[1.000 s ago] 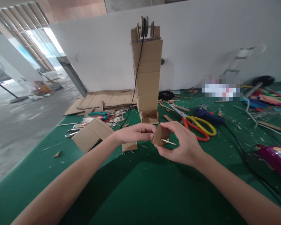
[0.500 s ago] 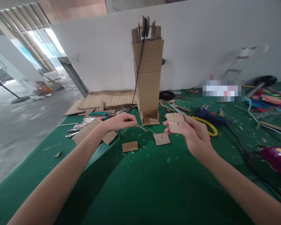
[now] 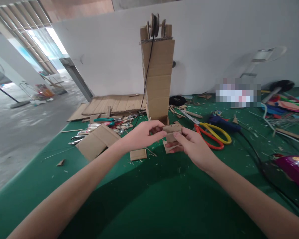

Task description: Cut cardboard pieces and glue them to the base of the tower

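Both hands have converged: left hand (image 3: 146, 134) and right hand (image 3: 193, 147) pinch one small brown cardboard piece (image 3: 172, 129), steadying it above the green worktop (image 3: 149, 199).

Both hands meet over the green worktop (image 3: 149, 199), the left hand (image 3: 142, 134) and right hand (image 3: 193, 147) pinching a small cardboard piece (image 3: 172, 128) between them. Just behind stands a tall cardboard tower (image 3: 158, 73) with a black cord hanging down its side. Orange-and-yellow scissors (image 3: 211, 134) lie to the right, and a folded cardboard sheet (image 3: 97, 141) to the left.
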`<move>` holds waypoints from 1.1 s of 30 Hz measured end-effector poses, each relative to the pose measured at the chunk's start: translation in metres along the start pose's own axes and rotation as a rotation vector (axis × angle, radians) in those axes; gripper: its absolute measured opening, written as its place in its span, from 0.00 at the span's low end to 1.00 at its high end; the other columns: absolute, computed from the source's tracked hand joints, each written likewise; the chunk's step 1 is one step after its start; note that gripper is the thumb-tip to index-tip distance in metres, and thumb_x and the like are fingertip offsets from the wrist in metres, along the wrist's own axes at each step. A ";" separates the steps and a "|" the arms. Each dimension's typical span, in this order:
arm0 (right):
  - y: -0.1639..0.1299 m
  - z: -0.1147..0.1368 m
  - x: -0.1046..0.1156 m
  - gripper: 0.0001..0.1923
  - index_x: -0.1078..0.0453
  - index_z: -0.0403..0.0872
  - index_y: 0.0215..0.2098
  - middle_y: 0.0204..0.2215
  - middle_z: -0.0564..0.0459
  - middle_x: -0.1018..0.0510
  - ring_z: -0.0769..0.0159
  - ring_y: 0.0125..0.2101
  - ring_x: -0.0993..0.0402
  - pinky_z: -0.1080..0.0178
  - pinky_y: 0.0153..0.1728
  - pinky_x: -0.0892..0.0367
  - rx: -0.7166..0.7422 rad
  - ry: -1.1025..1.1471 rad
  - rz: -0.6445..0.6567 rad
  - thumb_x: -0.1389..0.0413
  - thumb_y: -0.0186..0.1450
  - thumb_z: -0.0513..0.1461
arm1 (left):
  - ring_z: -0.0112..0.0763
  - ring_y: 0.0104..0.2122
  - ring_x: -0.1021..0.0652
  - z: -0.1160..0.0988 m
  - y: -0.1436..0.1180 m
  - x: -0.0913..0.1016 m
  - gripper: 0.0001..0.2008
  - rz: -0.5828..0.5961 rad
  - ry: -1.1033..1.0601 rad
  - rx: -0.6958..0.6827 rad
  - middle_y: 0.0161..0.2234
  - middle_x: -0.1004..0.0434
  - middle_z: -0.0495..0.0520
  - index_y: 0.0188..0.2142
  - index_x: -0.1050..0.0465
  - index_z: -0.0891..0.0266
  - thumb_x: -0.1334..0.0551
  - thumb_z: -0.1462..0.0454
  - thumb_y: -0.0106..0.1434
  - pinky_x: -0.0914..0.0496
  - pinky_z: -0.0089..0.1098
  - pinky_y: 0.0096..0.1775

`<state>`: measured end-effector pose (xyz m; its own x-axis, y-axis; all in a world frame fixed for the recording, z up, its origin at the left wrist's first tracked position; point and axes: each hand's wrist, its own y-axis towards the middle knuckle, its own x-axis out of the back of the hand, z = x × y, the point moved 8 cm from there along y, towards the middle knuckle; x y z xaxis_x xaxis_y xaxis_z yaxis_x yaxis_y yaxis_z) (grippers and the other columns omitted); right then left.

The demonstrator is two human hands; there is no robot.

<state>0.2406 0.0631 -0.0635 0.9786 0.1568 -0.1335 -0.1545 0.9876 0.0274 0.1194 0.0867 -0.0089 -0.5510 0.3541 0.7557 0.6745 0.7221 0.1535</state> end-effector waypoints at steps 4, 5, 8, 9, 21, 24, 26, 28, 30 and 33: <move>0.001 -0.001 -0.001 0.12 0.31 0.46 0.39 0.33 0.48 0.22 0.63 0.28 0.22 0.57 0.28 0.22 0.063 -0.126 0.033 0.46 0.62 0.45 | 0.25 0.24 0.30 -0.005 0.001 -0.005 0.11 -0.045 0.030 0.008 0.25 0.28 0.49 0.31 0.33 0.61 0.46 0.57 0.64 0.39 0.28 0.27; 0.001 -0.001 0.000 0.12 0.31 0.46 0.38 0.32 0.49 0.22 0.62 0.28 0.22 0.57 0.27 0.22 0.079 -0.160 0.026 0.46 0.62 0.46 | 0.25 0.24 0.31 -0.004 0.001 -0.006 0.11 -0.038 0.038 0.006 0.25 0.28 0.48 0.30 0.33 0.61 0.46 0.57 0.64 0.39 0.28 0.27; 0.001 0.000 0.003 0.12 0.31 0.46 0.35 0.28 0.51 0.23 0.61 0.27 0.21 0.59 0.25 0.23 0.110 -0.243 0.016 0.46 0.62 0.46 | 0.24 0.24 0.31 0.000 0.001 -0.005 0.12 0.002 0.090 0.005 0.25 0.29 0.48 0.30 0.33 0.61 0.47 0.57 0.64 0.40 0.28 0.26; 0.001 0.000 0.005 0.11 0.31 0.46 0.35 0.28 0.51 0.24 0.61 0.27 0.22 0.60 0.23 0.24 0.110 -0.266 0.009 0.47 0.62 0.46 | 0.25 0.24 0.31 0.002 0.000 -0.005 0.12 0.031 0.116 0.007 0.25 0.29 0.48 0.31 0.33 0.61 0.47 0.57 0.64 0.40 0.28 0.26; 0.007 -0.025 -0.001 0.09 0.33 0.44 0.42 0.29 0.49 0.24 0.66 0.31 0.23 0.64 0.27 0.23 -0.090 -0.194 0.111 0.50 0.65 0.38 | 0.25 0.27 0.29 0.007 0.000 -0.013 0.10 0.053 0.133 0.031 0.30 0.26 0.49 0.36 0.31 0.60 0.48 0.59 0.64 0.38 0.28 0.29; 0.006 -0.026 -0.001 0.09 0.32 0.43 0.41 0.29 0.49 0.24 0.65 0.31 0.23 0.63 0.28 0.23 -0.077 -0.256 0.112 0.50 0.65 0.38 | 0.24 0.26 0.30 0.007 0.000 -0.017 0.08 0.043 0.117 0.017 0.27 0.27 0.48 0.33 0.31 0.61 0.46 0.60 0.63 0.38 0.28 0.28; 0.006 -0.025 0.000 0.09 0.32 0.43 0.40 0.29 0.49 0.24 0.65 0.29 0.22 0.62 0.28 0.23 -0.056 -0.294 0.116 0.49 0.64 0.39 | 0.24 0.25 0.30 0.009 0.000 -0.018 0.08 0.048 0.076 0.029 0.26 0.28 0.48 0.32 0.31 0.62 0.45 0.61 0.63 0.37 0.27 0.28; 0.007 -0.024 0.001 0.08 0.32 0.43 0.39 0.29 0.49 0.24 0.65 0.28 0.22 0.61 0.29 0.23 -0.036 -0.295 0.116 0.49 0.64 0.39 | 0.24 0.25 0.28 0.012 0.001 -0.020 0.08 0.072 -0.005 0.064 0.26 0.27 0.49 0.32 0.32 0.62 0.45 0.60 0.63 0.35 0.27 0.29; 0.008 -0.024 0.001 0.08 0.33 0.43 0.38 0.28 0.50 0.24 0.66 0.27 0.22 0.61 0.29 0.23 -0.044 -0.265 0.114 0.49 0.64 0.39 | 0.25 0.26 0.25 0.015 0.001 -0.022 0.09 0.096 -0.082 0.097 0.27 0.27 0.49 0.33 0.32 0.63 0.45 0.59 0.63 0.33 0.27 0.29; 0.008 -0.026 0.000 0.08 0.33 0.43 0.39 0.31 0.49 0.24 0.65 0.30 0.22 0.62 0.29 0.23 -0.090 -0.191 0.110 0.50 0.65 0.39 | 0.26 0.26 0.23 0.022 0.003 -0.022 0.10 0.088 -0.128 0.135 0.27 0.27 0.50 0.32 0.33 0.63 0.45 0.58 0.63 0.31 0.28 0.29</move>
<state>0.2361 0.0712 -0.0895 0.9618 0.2683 0.0551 -0.2652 0.9624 -0.0586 0.1226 0.0939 -0.0397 -0.5568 0.4857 0.6739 0.6556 0.7551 -0.0025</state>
